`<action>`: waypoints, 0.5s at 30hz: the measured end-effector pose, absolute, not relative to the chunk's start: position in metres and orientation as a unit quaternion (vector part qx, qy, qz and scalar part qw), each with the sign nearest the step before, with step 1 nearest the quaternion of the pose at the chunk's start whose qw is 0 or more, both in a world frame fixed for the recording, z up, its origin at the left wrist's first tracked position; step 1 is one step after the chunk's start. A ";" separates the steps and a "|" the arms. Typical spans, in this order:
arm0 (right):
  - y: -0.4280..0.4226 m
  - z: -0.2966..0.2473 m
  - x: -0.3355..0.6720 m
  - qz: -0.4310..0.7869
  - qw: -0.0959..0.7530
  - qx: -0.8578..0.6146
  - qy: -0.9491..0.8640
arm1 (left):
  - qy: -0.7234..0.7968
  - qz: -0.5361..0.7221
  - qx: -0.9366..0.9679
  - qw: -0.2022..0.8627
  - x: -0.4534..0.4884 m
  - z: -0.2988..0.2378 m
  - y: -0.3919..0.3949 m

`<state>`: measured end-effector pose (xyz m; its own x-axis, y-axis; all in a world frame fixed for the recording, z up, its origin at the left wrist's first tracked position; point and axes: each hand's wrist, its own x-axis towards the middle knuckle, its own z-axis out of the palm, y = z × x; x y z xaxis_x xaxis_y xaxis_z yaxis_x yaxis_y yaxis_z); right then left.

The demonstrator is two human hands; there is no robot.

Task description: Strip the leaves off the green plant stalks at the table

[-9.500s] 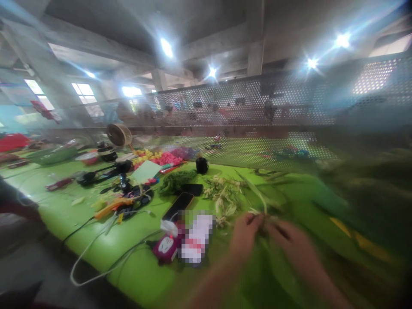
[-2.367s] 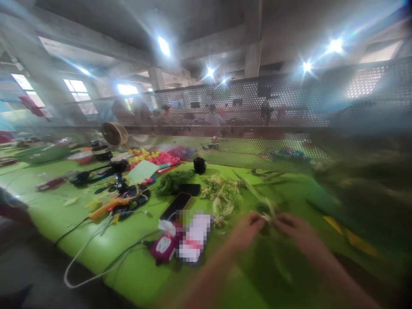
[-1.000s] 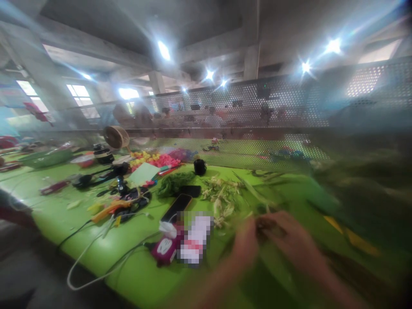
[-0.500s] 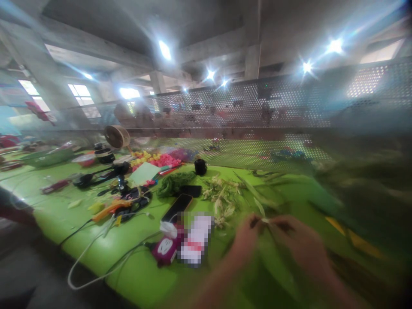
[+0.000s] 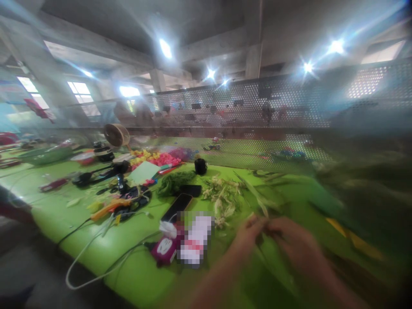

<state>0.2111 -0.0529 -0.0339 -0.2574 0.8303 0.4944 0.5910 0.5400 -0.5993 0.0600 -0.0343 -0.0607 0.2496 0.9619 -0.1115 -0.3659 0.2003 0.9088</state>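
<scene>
Low on the right, my left hand [image 5: 250, 231] and my right hand [image 5: 289, 236] meet with fingertips pinched together. Between them is a thin pale green leaf-like strip [image 5: 264, 209], whose tip rises above the fingers. Its lower part seems to run down below the hands, but blur hides the details. Just beyond my left hand lies a loose pile of pale cream-green leafy pieces [image 5: 223, 197]. A longer green leaf [image 5: 252, 189] stretches away behind the fingertips.
Left of my hands are a pixelated white item [image 5: 195, 246], a purple tissue pack [image 5: 165, 249], a phone [image 5: 178, 207] and an orange-handled tool [image 5: 111, 209] with cables. A small fan [image 5: 116, 135] stands further back. A perforated metal screen [image 5: 225, 111] edges the green table [image 5: 138, 279].
My hands have drawn closer together at the fingertips, and the strip's tip above them has shifted slightly. The table items stay in place.
</scene>
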 end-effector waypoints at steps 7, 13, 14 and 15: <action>-0.050 -0.037 0.214 0.125 0.404 -0.493 -0.760 | 0.404 0.466 0.468 0.633 0.057 -0.064 -0.031; -0.051 -0.030 0.210 0.170 0.423 -0.551 -0.699 | 0.407 0.460 0.496 0.614 0.056 -0.063 -0.031; -0.052 -0.028 0.209 0.186 0.428 -0.556 -0.688 | 0.407 0.461 0.494 0.614 0.056 -0.062 -0.031; -0.052 -0.026 0.208 0.205 0.429 -0.559 -0.679 | 0.410 0.463 0.492 0.613 0.056 -0.061 -0.031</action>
